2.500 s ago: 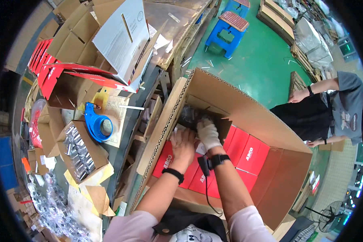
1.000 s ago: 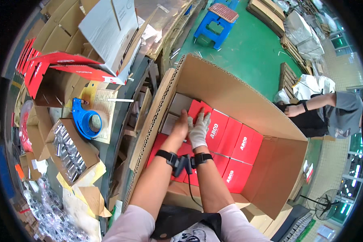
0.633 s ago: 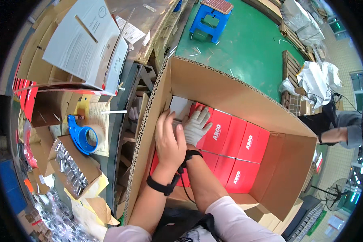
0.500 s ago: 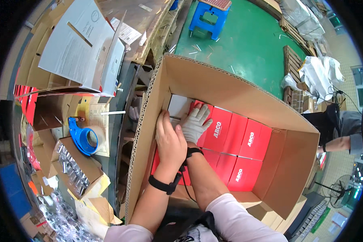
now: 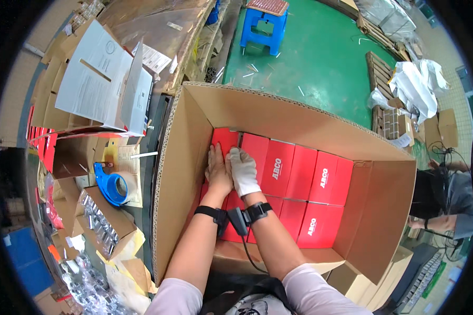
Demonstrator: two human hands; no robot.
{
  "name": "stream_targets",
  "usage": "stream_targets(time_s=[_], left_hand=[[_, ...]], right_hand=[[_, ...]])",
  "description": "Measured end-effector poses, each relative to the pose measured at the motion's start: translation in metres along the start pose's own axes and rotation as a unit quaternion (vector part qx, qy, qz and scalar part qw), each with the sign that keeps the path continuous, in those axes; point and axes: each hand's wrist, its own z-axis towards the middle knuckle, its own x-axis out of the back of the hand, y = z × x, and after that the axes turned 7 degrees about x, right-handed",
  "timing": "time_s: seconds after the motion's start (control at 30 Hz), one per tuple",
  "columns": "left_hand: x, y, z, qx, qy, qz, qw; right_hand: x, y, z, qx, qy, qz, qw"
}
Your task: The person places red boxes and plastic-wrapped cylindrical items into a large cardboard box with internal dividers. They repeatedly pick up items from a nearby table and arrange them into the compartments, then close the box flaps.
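Both hands down inside the big cardboard carton [image 5: 194,152], pressing on the far-left red box [image 5: 227,140] in the packed layer; left hand [image 5: 218,170] bare, flat, fingers together, right hand [image 5: 243,170] in a white glove, also flat, palm down, neither one gripping anything. Hands sit side by side, touching or nearly so. The red box lies in the carton's back left corner, against the left wall, next to a row of 4 more red boxes [image 5: 299,170] running right, second row nearer the person. Black wrist straps on both arms, small black device between them, looks like a scanner but hard to tell. Outside the carton on the left: blue tape dispenser [image 5: 110,184], open box of metal parts [image 5: 97,226], white folded carton [image 5: 102,79]. Risk: pushing unevenly could jam the corner box tilted against the wall or crush its lid; fingers could pinch between box and carton side
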Motion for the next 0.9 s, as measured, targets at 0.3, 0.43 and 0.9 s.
stream_targets(time_s=[0.3, 0.43, 0.9], left_hand=[[-0.016, 0.020, 0.018, -0.138, 0.084, 0.129, 0.978], [-0.027, 0.022, 0.016, -0.149, 0.070, 0.169, 0.972], [-0.015, 0.009, -0.014, -0.171, -0.049, 0.281, 0.943]], right_hand=[[0.060, 0.054, -0.002, 0.112, 0.065, 0.113, 0.985], [0.093, 0.052, -0.013, 0.209, 0.100, -0.236, 0.944], [0.072, 0.038, 0.034, 0.355, -0.174, -0.574, 0.717]])
